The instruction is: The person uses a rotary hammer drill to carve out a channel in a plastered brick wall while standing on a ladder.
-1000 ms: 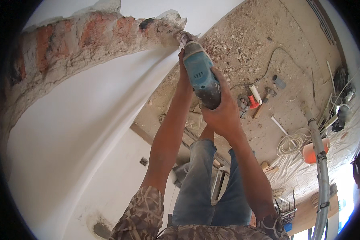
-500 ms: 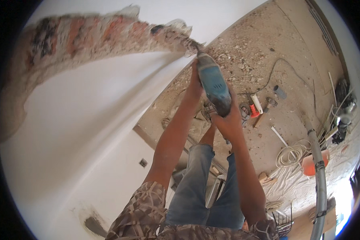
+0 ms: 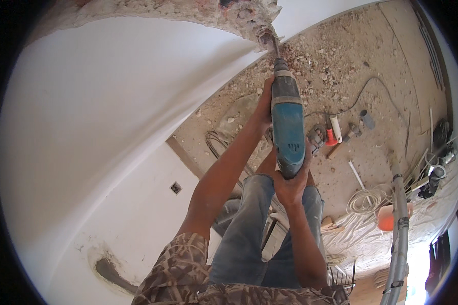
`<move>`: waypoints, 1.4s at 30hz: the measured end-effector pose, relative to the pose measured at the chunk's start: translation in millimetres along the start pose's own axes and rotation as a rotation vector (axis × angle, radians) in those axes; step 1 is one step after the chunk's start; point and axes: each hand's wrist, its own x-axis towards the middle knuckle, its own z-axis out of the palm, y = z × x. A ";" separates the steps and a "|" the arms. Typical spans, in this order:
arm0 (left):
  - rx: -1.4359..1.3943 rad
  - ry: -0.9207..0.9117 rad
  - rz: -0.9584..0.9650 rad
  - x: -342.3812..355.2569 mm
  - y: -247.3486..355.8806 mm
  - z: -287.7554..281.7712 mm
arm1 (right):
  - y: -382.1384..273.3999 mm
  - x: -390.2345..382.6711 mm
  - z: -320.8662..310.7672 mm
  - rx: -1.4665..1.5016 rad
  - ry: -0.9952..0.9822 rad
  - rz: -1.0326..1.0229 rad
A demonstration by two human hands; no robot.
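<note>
Both my hands are on a teal and black rotary hammer (image 3: 289, 122), which points away from me. My left hand (image 3: 264, 104) is closed around the left side of its front housing. Low on the body, my right hand (image 3: 293, 184) wraps the rear grip, most of which is hidden by the housing. A thin metal chisel bit (image 3: 276, 47) reaches from the dark nose to the ragged edge of a broken strip (image 3: 203, 12) in the white wall, with rough masonry exposed. Whether the tip is touching cannot be made out.
Rubble (image 3: 323, 66) litters the brown floor beyond the tool. A hammer (image 3: 352, 132), a white and red tube (image 3: 334, 131) and a grey pipe piece (image 3: 367, 119) lie to the right, near a dark cable (image 3: 347, 105). A taped metal pole (image 3: 401, 223), coiled cable (image 3: 364, 202) and orange bucket (image 3: 387, 217) are nearer.
The rotary hammer and both hands have come lower in the picture and closer to me, with the body now seen at fuller length. The wall's broken strip has shifted up in view.
</note>
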 end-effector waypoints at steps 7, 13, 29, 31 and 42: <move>-0.265 -0.107 -0.102 15.7 11.1 -42.7 | -3.6 6.7 51.3 -0.159 0.040 -0.123; -0.257 -0.452 -0.026 77.0 28.6 -83.6 | -17.6 52.7 74.5 -0.025 0.044 -0.144; -0.017 0.073 -0.046 16.5 -33.4 -22.4 | 84.8 -13.9 1.1 0.176 -0.108 0.336; -0.009 0.113 -0.036 10.7 -42.7 -22.5 | 86.6 -25.9 -3.6 0.151 -0.098 0.279; -0.144 0.041 0.040 1.3 -87.6 -56.1 | 129.7 -49.6 7.8 -0.062 -0.141 0.020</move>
